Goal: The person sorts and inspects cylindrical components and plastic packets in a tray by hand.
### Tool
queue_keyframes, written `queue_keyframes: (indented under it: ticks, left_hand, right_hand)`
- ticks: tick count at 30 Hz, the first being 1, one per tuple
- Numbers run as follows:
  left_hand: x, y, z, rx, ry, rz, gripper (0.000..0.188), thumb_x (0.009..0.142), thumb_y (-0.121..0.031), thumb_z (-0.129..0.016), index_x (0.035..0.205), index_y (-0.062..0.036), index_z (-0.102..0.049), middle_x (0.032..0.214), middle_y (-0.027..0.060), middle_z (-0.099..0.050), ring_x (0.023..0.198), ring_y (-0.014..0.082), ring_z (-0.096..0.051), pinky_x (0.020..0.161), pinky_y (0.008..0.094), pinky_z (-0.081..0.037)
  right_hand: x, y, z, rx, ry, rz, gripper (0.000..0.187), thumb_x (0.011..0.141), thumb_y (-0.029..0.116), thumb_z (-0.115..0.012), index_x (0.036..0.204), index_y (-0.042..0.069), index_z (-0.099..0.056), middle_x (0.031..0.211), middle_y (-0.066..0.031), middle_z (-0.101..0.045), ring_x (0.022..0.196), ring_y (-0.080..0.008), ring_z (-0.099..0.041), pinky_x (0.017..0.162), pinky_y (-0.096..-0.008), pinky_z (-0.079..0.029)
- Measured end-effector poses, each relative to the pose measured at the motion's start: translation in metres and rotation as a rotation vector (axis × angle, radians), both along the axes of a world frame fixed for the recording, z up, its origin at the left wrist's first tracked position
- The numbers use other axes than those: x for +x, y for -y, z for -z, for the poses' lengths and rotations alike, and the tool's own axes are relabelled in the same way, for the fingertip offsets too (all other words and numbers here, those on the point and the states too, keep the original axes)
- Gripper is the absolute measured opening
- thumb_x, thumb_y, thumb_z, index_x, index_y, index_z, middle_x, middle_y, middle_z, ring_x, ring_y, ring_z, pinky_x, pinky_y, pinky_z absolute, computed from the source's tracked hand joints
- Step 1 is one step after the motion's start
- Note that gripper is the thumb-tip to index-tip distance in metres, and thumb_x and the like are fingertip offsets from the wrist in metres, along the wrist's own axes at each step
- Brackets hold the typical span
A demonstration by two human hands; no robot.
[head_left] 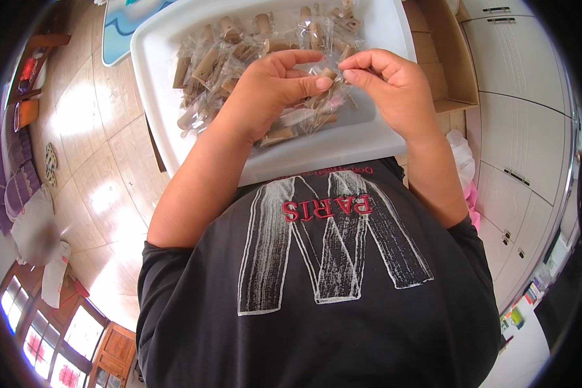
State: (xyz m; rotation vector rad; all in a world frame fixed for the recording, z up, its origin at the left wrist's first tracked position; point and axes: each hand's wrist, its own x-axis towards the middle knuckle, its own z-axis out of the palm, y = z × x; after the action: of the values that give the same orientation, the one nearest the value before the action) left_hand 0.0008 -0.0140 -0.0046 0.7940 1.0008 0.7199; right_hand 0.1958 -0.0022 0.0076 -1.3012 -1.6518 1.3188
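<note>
In front of my body is a large white plastic tub (252, 169), filled with several tan, tube-like pieces in clear plastic bags. Over its near half, my left hand (275, 81) has its thumb against a clear plastic bag (318, 118) with a tan piece (329, 74) in it. Opposite, my right hand (394, 77) pinches what looks like the edge of that bag between thumb and forefinger. Both hands are close together. Glare on the film hides exactly where the bag's mouth lies. Bagged tan pieces (207, 64) lie heaped under and beyond my left hand.
To the tub's right stands an open cardboard box (462, 103), beside white cabinets (520, 58). A white and pink bundle (462, 158) lies by my right arm. On the left are a tiled floor (84, 123), a blue mat (119, 39) and a person in white (29, 220).
</note>
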Motion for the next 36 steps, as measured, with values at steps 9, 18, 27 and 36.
queue_keyframes:
  ticks: [9, 18, 27, 36]
  left_hand:
    - [0.002, -0.001, 0.006, 0.05, 0.016, -0.055, 0.053, 0.077, -0.016, -0.069, 0.122, -0.0007, -0.047, 0.075, -0.0034, -0.059, 0.062, 0.001, -0.045, 0.054, 0.0143, -0.035]
    - [0.009, 0.0, 0.008, -0.02, 0.196, -0.253, 0.048, 0.079, -0.011, -0.067, 0.12, 0.0035, -0.047, 0.09, 0.0086, -0.064, 0.078, 0.0106, -0.059, 0.069, 0.0223, -0.046]
    - [0.011, 0.003, 0.008, -0.031, 0.217, -0.296, 0.02, 0.082, -0.01, -0.062, 0.1, -0.0007, -0.061, 0.085, 0.0036, -0.064, 0.07, 0.0078, -0.057, 0.061, 0.02, -0.043]
    - [0.012, 0.005, 0.006, 0.072, 0.172, -0.296, 0.014, 0.088, -0.012, -0.055, 0.099, -0.0035, -0.058, 0.088, 0.0036, -0.065, 0.068, 0.0046, -0.054, 0.058, 0.0185, -0.041]
  right_hand:
    - [-0.009, 0.009, 0.005, 0.082, 0.041, -0.014, 0.011, 0.079, 0.009, -0.064, 0.087, 0.0, -0.064, 0.076, -0.0019, -0.058, 0.061, -0.0086, -0.052, 0.056, -0.0209, -0.041]
    - [-0.02, 0.016, 0.012, 0.134, -0.019, 0.122, 0.018, 0.078, 0.016, -0.067, 0.093, 0.006, -0.068, 0.105, -0.0056, -0.056, 0.067, -0.0088, -0.054, 0.059, -0.0207, -0.043]
    - [-0.016, 0.006, 0.006, 0.125, -0.079, 0.089, 0.009, 0.08, 0.007, -0.062, 0.084, 0.0, -0.066, 0.084, -0.0019, -0.062, 0.064, -0.0071, -0.052, 0.054, -0.0196, -0.041]
    - [-0.013, -0.002, 0.009, 0.047, -0.145, 0.196, 0.029, 0.078, 0.007, -0.065, 0.106, 0.004, -0.057, 0.081, 0.0002, -0.059, 0.061, -0.0019, -0.047, 0.054, -0.0172, -0.04]
